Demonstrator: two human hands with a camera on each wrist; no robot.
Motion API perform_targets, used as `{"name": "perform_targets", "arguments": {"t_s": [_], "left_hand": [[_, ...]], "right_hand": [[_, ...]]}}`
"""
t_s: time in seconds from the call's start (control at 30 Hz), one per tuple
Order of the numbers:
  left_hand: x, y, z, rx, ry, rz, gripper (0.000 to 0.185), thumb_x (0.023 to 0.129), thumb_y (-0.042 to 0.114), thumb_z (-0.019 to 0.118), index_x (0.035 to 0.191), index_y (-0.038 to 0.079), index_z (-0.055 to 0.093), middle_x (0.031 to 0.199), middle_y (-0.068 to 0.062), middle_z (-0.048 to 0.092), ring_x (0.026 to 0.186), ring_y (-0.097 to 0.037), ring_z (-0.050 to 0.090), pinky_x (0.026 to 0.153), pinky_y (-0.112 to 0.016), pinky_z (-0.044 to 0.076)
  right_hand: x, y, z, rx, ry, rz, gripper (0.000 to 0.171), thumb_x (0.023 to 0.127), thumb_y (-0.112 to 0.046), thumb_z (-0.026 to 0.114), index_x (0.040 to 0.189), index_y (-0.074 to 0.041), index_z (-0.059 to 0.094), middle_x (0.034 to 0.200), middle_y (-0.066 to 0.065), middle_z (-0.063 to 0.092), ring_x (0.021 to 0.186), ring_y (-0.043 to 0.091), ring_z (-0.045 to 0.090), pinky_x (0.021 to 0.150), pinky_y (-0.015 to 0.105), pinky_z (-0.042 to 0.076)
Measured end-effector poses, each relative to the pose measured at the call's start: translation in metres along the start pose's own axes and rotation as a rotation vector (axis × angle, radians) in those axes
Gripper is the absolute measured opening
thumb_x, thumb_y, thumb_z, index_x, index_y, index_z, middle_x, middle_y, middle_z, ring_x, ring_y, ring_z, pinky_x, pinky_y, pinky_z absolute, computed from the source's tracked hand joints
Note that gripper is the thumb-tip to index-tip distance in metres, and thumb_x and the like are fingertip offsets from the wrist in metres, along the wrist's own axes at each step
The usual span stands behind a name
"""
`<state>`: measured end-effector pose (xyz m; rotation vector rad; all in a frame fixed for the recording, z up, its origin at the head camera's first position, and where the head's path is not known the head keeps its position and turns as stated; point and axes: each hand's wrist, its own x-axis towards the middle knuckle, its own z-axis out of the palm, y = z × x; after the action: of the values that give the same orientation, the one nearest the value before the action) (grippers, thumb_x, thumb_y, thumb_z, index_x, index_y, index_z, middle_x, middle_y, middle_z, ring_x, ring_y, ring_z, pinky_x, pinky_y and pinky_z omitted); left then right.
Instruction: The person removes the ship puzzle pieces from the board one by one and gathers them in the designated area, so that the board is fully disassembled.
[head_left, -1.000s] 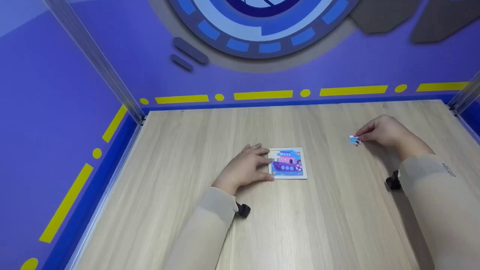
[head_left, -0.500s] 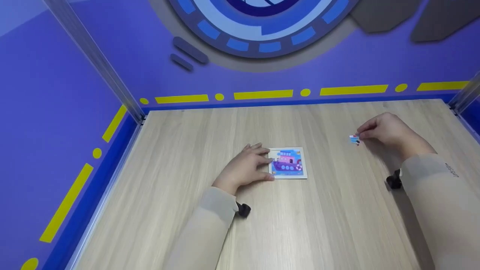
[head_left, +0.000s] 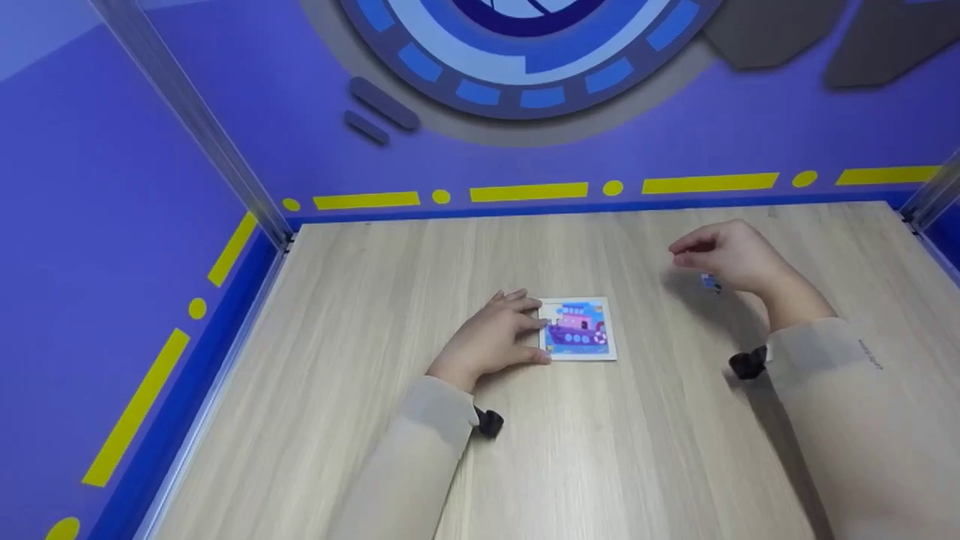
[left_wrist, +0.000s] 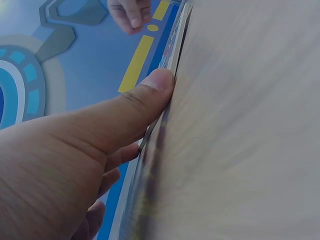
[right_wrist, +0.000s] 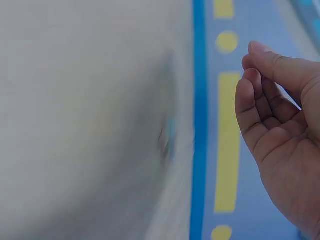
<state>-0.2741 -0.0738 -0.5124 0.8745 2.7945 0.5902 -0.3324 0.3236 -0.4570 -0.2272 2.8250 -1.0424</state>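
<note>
A square, white-framed jigsaw puzzle [head_left: 577, 330] with a pink and purple ship picture lies on the table. A pale gap shows at the picture's upper left. My left hand [head_left: 484, 337] rests along the puzzle's left edge, fingers spread, the thumb at its near left corner; the left wrist view shows the thumb [left_wrist: 155, 82] against the frame's side. Farther right, my right hand [head_left: 735, 259] hovers above the table, thumb and fingertips pinched together. A pale sliver between them looks like a puzzle piece, mostly hidden. Below that hand lie loose puzzle bits [head_left: 710, 283], partly covered by it.
The wood-grain table [head_left: 600, 450] meets a blue-purple back wall [head_left: 480, 161] with yellow dashes. A similar side wall [head_left: 97, 247] borders it on the left. Black wrist cameras [head_left: 489, 422] stick out beside both cuffs.
My right hand has lifted off the loose bits and shifted to the left, fingertips still together. The left hand and the framed puzzle stay where they were.
</note>
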Motion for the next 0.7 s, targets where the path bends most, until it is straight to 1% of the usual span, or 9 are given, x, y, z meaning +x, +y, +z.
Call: {"name": "perform_targets", "arguments": {"t_s": [0.13, 0.2, 0.33, 0.5, 0.57, 0.7], "left_hand": [[0.0, 0.001, 0.001, 0.002, 0.006, 0.002, 0.067, 0.084, 0.058, 0.08, 0.14, 0.024, 0.068, 0.16, 0.004, 0.051, 0.16, -0.018, 0.029, 0.137, -0.039, 0.01], [0.0, 0.002, 0.001, 0.004, 0.009, -0.001, 0.066, 0.084, 0.058, 0.08, 0.14, 0.024, 0.068, 0.16, 0.004, 0.051, 0.16, -0.018, 0.03, 0.137, -0.038, 0.01], [0.0, 0.002, 0.001, 0.009, 0.006, -0.003, 0.066, 0.085, 0.058, 0.08, 0.14, 0.024, 0.067, 0.16, 0.004, 0.051, 0.16, -0.018, 0.031, 0.137, -0.039, 0.011], [0.0, 0.003, 0.002, 0.01, -0.004, -0.016, 0.067, 0.085, 0.059, 0.078, 0.141, 0.025, 0.066, 0.16, 0.005, 0.05, 0.16, -0.018, 0.03, 0.137, -0.039, 0.012], [-0.001, 0.003, 0.002, 0.013, -0.006, -0.022, 0.067, 0.085, 0.06, 0.078, 0.141, 0.025, 0.066, 0.16, 0.006, 0.05, 0.16, -0.018, 0.03, 0.137, -0.039, 0.012], [0.0, 0.003, -0.001, 0.021, -0.003, -0.015, 0.066, 0.086, 0.059, 0.078, 0.141, 0.025, 0.066, 0.16, 0.005, 0.051, 0.159, -0.018, 0.031, 0.136, -0.039, 0.013]], "right_hand": [[0.0, -0.023, 0.019, 0.054, 0.028, -0.048, 0.025, 0.096, -0.03, 0.076, 0.118, -0.019, 0.079, 0.118, 0.005, 0.077, 0.102, 0.02, 0.068, 0.077, 0.016, 0.057], [0.001, -0.032, 0.031, 0.089, 0.025, -0.065, 0.024, 0.095, -0.029, 0.077, 0.117, -0.02, 0.079, 0.117, 0.004, 0.077, 0.1, 0.02, 0.067, 0.077, 0.016, 0.057], [0.006, -0.043, 0.056, 0.146, -0.009, -0.137, 0.024, 0.096, -0.024, 0.077, 0.118, -0.015, 0.079, 0.116, 0.006, 0.077, 0.1, 0.022, 0.067, 0.079, 0.017, 0.058], [0.01, -0.051, 0.081, 0.143, -0.077, -0.178, 0.02, 0.098, -0.019, 0.073, 0.117, -0.015, 0.079, 0.115, 0.003, 0.076, 0.101, 0.021, 0.065, 0.086, 0.022, 0.057], [0.012, -0.055, 0.086, 0.137, -0.094, -0.197, 0.019, 0.098, -0.018, 0.073, 0.115, -0.015, 0.08, 0.114, 0.002, 0.077, 0.102, 0.02, 0.065, 0.088, 0.026, 0.057], [0.016, -0.064, 0.092, 0.134, -0.112, -0.248, 0.019, 0.096, -0.014, 0.074, 0.113, -0.012, 0.08, 0.112, 0.003, 0.078, 0.1, 0.022, 0.067, 0.087, 0.03, 0.058]]}}
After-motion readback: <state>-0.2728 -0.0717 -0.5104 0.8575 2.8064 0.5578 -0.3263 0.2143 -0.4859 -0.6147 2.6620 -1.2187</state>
